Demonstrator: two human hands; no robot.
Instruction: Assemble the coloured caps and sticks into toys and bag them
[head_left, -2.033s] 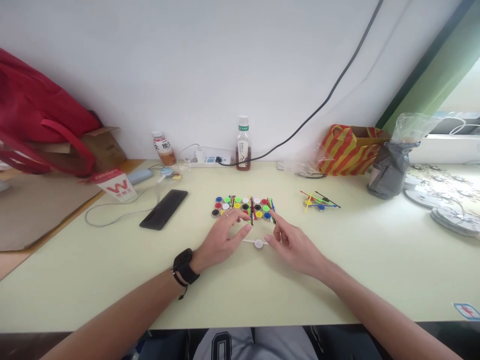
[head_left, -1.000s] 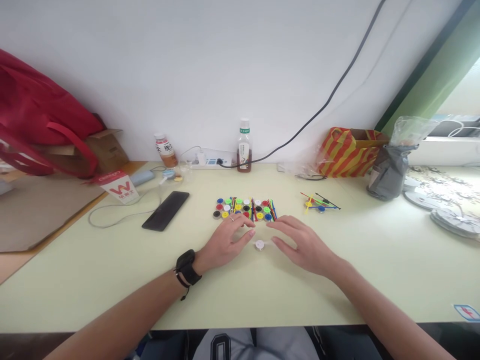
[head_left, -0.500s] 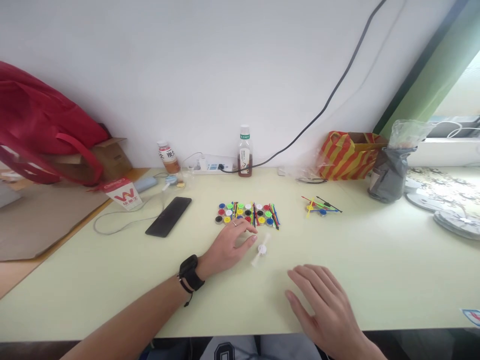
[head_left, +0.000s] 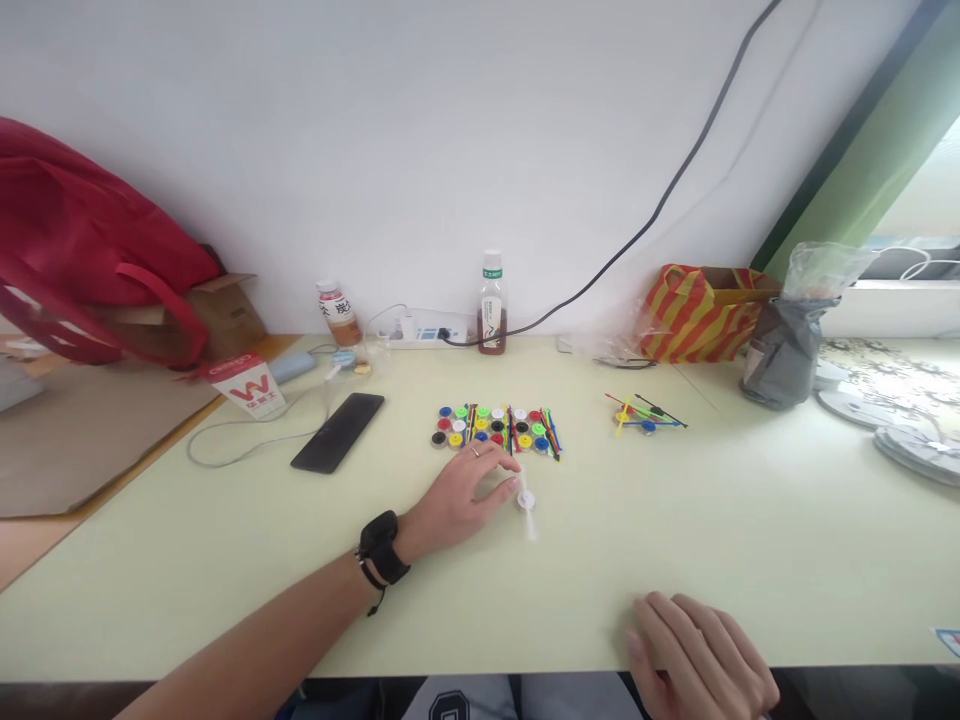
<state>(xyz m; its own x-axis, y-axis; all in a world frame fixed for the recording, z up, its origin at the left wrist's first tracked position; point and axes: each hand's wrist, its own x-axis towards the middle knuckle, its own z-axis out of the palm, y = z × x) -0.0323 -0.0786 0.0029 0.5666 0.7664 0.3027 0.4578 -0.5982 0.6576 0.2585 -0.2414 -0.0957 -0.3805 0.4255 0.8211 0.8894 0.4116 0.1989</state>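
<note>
My left hand, with a ring on one finger and a black watch on the wrist, reaches over the tabletop. Its thumb and forefinger are apart, with nothing held between them. Right beside these fingertips sits a small white spinner, its pointer smeared by turning; whether a finger touches it I cannot tell. Behind the hand lie rows of coloured round spinner bases with bundles of coloured pointers among them. My right hand holds nothing visible and rests loosely bent, fingers apart, at the table's front edge.
Several assembled coloured spinners lie in a group to the right. A black phone and a cable are on the left. Bottles, a power strip, a striped bag and a grey bag stand along the back.
The white spinner's blurred pointer has turned to a different angle. My right hand has drawn back toward the front edge and right, its fingers more bent. My left hand has barely moved.
</note>
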